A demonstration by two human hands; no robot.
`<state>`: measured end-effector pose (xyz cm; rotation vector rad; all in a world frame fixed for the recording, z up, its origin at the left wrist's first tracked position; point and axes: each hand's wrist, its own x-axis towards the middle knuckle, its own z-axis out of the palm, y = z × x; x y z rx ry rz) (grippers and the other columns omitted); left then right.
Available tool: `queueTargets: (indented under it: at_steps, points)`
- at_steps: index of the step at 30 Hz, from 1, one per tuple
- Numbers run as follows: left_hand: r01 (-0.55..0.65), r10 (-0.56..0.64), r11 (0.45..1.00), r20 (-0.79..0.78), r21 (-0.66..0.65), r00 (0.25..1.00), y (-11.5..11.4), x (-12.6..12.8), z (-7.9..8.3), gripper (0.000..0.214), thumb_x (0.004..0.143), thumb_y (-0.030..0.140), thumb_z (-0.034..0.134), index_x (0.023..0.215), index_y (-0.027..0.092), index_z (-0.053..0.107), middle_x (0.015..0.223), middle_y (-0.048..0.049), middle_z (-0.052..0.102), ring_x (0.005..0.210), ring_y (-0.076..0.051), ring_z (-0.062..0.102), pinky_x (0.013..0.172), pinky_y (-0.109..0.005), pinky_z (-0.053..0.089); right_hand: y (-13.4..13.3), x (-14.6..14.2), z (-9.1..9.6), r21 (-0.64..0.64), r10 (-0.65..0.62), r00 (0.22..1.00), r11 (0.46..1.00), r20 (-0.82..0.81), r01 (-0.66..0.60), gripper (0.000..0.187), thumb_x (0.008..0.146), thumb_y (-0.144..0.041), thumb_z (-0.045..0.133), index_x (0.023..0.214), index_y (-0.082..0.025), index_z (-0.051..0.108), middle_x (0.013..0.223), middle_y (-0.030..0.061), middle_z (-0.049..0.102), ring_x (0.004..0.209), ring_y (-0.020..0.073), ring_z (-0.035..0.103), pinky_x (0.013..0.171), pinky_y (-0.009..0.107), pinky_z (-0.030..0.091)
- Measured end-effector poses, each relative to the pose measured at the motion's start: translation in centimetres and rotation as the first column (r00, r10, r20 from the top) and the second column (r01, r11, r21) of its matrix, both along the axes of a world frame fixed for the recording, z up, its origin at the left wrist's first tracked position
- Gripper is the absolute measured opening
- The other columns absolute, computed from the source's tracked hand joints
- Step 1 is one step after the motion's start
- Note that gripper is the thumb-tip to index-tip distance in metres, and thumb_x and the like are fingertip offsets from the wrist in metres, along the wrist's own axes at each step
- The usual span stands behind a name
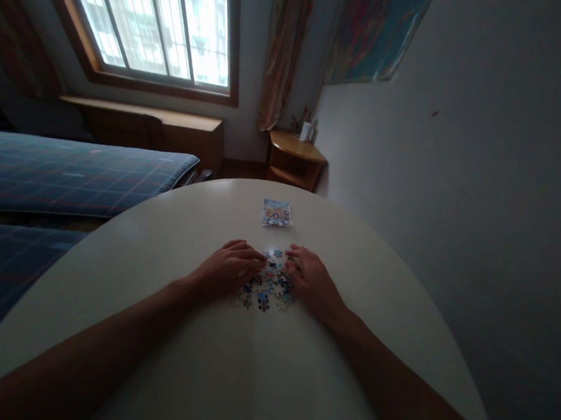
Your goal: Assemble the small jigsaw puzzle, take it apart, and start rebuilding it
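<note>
A heap of small jigsaw pieces (269,285) lies on the round white table (258,370), between my two hands. My left hand (227,267) rests palm down at the heap's left edge, its fingers stretched flat over the pieces. My right hand (310,278) lies palm down at the heap's right edge, fingers spread and touching the pieces. Neither hand grips anything that I can see. Beyond the heap, farther from me, lies a small colourful picture card (276,213), flat on the table.
A bed with a blue checked cover (70,171) stands left of the table. A grey wall (481,187) runs close along the right. At the back are a window (154,22), a curtain and a small wooden corner shelf (294,156).
</note>
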<state>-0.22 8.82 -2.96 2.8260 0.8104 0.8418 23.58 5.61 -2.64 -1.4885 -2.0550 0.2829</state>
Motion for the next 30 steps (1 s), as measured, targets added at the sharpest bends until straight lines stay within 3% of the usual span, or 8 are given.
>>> queueTargets:
  at_steps: [3,7,12,20,26,30]
  points:
    - [-0.041,0.041,0.999,0.051,-0.006,0.998,0.2,-0.1,-0.1,0.024,0.099,0.025,0.050,0.110,0.025,0.071,0.114,-0.0029,0.073,0.097,-0.018,0.066,0.097,-0.041,0.046,0.4,0.8,0.2,0.015,-0.040,0.999,0.999,0.007,0.040,0.027,0.091,-0.026,0.052,0.105,-0.018,0.073,0.120,0.0108,0.068,0.115,0.0244,0.058,0.104,0.044,0.042]
    - [-0.206,0.213,0.976,0.152,-0.066,0.965,1.0,-0.5,-0.5,0.026,0.098,0.027,0.049,0.110,0.023,0.072,0.112,-0.0049,0.074,0.100,-0.022,0.066,0.093,-0.044,0.050,0.8,1.5,0.1,0.014,-0.078,0.997,0.997,0.027,0.078,0.021,0.088,-0.030,0.059,0.095,-0.022,0.077,0.109,0.0088,0.071,0.105,0.0245,0.061,0.099,0.045,0.045]
    - [-0.327,0.340,0.937,0.104,-0.120,0.935,1.9,-1.0,-1.4,0.030,0.099,0.032,0.046,0.106,0.024,0.074,0.111,-0.0051,0.074,0.104,-0.024,0.065,0.095,-0.047,0.050,0.9,1.3,0.0,0.006,-0.108,0.994,0.994,0.000,0.108,0.016,0.085,-0.031,0.064,0.086,-0.023,0.078,0.103,0.0073,0.073,0.100,0.0249,0.063,0.095,0.044,0.047]
    - [-0.328,0.335,0.937,0.044,-0.118,0.941,1.3,-0.6,-1.2,0.028,0.094,0.032,0.052,0.112,0.023,0.070,0.125,-0.0068,0.067,0.116,-0.027,0.058,0.102,-0.050,0.045,0.8,0.4,0.0,0.031,-0.154,0.988,0.988,0.018,0.154,0.022,0.083,-0.044,0.068,0.089,-0.025,0.078,0.099,0.0072,0.072,0.097,0.0261,0.062,0.089,0.042,0.048]
    - [-0.304,0.310,0.946,0.038,-0.116,0.950,1.0,-0.5,-0.8,0.019,0.088,0.027,0.057,0.100,0.023,0.071,0.120,-0.0066,0.067,0.110,-0.027,0.060,0.100,-0.050,0.047,0.9,-0.4,0.2,-0.033,-0.191,0.981,0.981,0.026,0.192,0.015,0.080,-0.036,0.071,0.087,-0.025,0.077,0.100,0.0074,0.072,0.100,0.0267,0.061,0.092,0.043,0.046]
    - [-0.284,0.293,0.950,0.054,-0.128,0.955,1.3,-0.5,-1.0,0.015,0.089,0.028,0.059,0.096,0.022,0.071,0.114,-0.0070,0.069,0.105,-0.025,0.061,0.097,-0.047,0.048,0.8,-0.5,0.7,-0.090,-0.177,0.982,0.981,-0.058,0.172,0.012,0.080,-0.031,0.070,0.086,-0.023,0.076,0.094,0.0065,0.074,0.100,0.0259,0.062,0.092,0.041,0.046]
